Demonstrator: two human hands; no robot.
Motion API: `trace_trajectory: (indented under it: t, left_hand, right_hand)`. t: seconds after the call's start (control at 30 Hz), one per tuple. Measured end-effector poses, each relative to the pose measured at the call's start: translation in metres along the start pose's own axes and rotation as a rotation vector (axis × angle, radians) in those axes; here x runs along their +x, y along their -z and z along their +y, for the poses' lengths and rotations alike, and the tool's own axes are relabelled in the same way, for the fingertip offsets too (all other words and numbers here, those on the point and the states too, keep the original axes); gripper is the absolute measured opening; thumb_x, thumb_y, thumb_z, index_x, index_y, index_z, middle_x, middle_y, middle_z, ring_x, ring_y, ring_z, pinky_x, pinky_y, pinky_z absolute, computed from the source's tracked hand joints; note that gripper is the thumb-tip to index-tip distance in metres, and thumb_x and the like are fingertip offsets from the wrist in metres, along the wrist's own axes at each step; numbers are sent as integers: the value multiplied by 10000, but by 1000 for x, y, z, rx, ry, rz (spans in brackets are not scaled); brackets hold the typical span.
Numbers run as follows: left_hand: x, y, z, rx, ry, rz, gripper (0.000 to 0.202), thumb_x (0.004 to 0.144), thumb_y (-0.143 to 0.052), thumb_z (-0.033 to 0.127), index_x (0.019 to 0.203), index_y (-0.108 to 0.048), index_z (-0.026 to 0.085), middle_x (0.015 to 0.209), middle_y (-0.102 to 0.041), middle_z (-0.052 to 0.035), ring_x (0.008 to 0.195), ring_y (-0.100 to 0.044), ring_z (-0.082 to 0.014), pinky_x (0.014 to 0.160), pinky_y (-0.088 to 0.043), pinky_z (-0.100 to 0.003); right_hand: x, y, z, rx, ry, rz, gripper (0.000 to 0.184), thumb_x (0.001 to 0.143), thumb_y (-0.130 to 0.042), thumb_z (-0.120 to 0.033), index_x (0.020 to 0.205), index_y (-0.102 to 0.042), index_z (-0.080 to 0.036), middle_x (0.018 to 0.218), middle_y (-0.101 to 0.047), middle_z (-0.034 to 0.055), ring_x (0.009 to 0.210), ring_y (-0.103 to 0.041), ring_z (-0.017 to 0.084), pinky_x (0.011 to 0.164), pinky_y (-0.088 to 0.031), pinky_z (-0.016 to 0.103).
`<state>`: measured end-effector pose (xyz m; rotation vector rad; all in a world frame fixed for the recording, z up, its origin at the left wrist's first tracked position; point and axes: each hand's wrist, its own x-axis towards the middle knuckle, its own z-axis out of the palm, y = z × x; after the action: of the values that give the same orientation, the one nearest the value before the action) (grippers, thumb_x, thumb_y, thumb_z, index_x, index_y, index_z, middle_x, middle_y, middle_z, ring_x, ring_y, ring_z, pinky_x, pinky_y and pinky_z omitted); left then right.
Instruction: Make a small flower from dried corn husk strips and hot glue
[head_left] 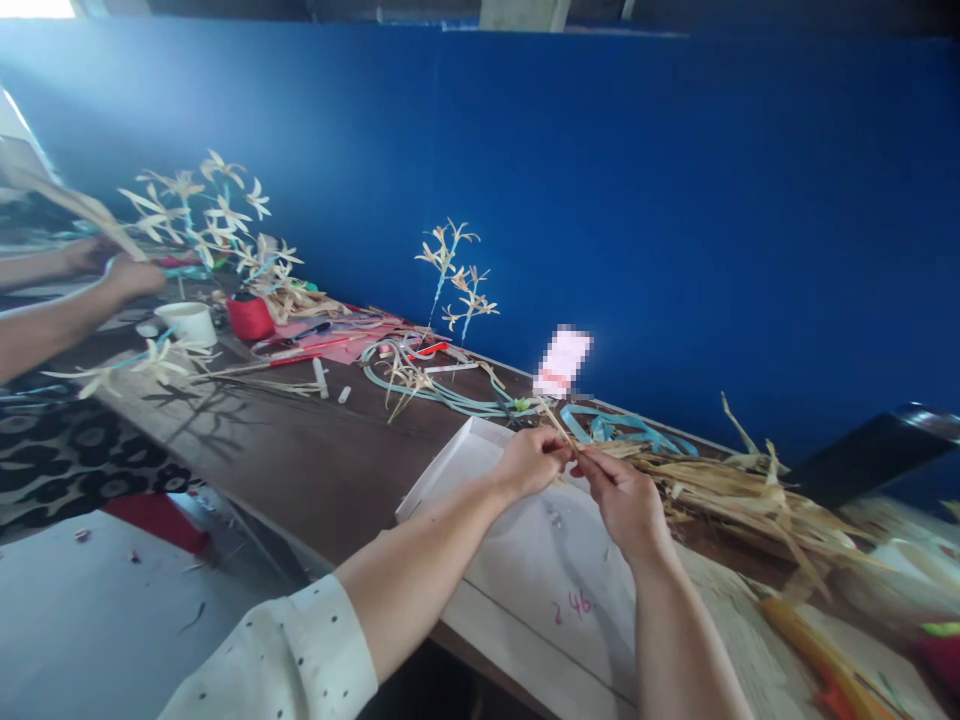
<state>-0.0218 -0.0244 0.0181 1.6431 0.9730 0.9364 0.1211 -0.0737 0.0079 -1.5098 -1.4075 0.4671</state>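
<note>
Pinching a thin dried straw strip (559,425) between them, the left hand (531,460) and the right hand (624,498) meet fingertip to fingertip just above the far edge of a shallow white tray (450,470), with both forearms reaching forward from the near side and a white dotted sleeve (289,660) pushed up on the left arm. The fingers of each hand are pressed together around the strip, which slants up and away from the tray. Right of the tray lies a heap of dry husks (742,490); behind it, coils of pale blue cord (427,385) rest on the brown table (300,450). Far left of the tray, another person's hands (127,275) work beside straw flower stems (210,215), a white cup (187,322) and a red pot (250,316). A blue wall (675,200) backs the table.
</note>
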Motion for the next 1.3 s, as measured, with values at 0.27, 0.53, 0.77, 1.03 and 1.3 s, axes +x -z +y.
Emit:
trace_trajectory:
  t: [0.27, 0.53, 0.77, 1.03, 1.3]
  left_hand:
    - [-4, -3, 6, -1, -42, 60, 171, 724, -546, 278, 628, -577, 140, 555, -502, 33, 548, -437, -77, 530, -323, -199]
    - [0, -1, 3, 23, 41, 89, 175, 732, -555, 293, 687, -639, 146, 601, -576, 19, 566, -479, -87, 545, -343, -200]
    - [-3, 3, 9, -3, 7, 52, 217, 762, -548, 323, 754, -672, 145, 683, -639, -8, 617, -541, -104, 596, -400, -202]
    - [-1, -4, 0, -2, -41, 61, 198, 770, -517, 295, 723, -622, 134, 642, -599, 4, 568, -496, -89, 545, -364, -196]
    - [-2, 1, 7, -31, 47, 50, 215, 767, -532, 310, 739, -652, 133, 630, -591, 7, 528, -453, -73, 515, -336, -189]
  right_hand:
    - [-2, 0, -5, -162, 100, 149, 385, 809, -525, -475, 1038, -697, -217, 822, -697, 65, 806, -630, 228, 728, -443, 316]
    - [1, 3, 3, 229, -132, 285, 502, 724, -628, -499, 1113, -648, -183, 747, -649, 53, 468, -447, 106, 426, -327, 236]
    - [-4, -4, -10, 635, -278, -160, 505, 664, -713, -398, 1121, -618, -205, 652, -554, -5, 421, -297, 42, 381, -151, 181]
    - [-2, -10, -7, 440, -228, -13, 495, 667, -688, -471, 1064, -677, -174, 636, -581, 6, 420, -283, 56, 387, -176, 212]
    - [2, 3, 1, 364, -221, 289, 570, 651, -693, -499, 1125, -649, -185, 716, -636, 36, 443, -351, 76, 403, -254, 226]
